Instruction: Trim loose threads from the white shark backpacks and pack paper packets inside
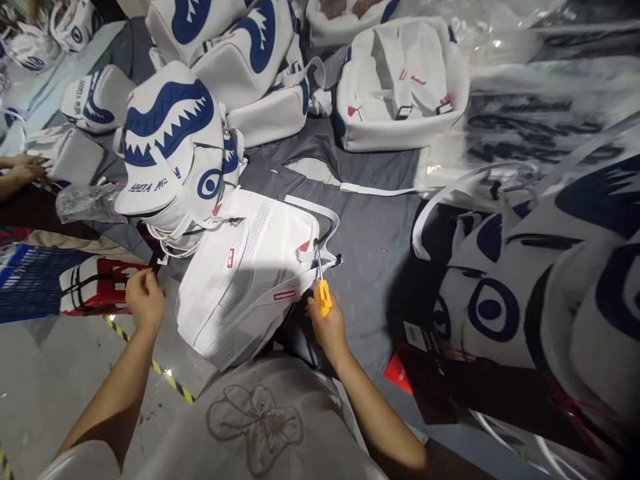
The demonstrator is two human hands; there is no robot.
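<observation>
While the right hand gripped a yellow-handled tool, the left hand pinched sthg small; white backpack looked soft, light — best held by its strap.

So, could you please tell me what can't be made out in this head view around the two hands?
- Left hand: fingers curl over whatever it pinches, hiding it.
- Yellow-handled tool in the right hand: its thin tip is too small to identify.
- White backpack: its red labels are too small to read, and its lower edge is hidden by the person's shirt.
- Bagged backpacks at right: blurred by glare on the plastic and cut off by the frame edge.
</observation>
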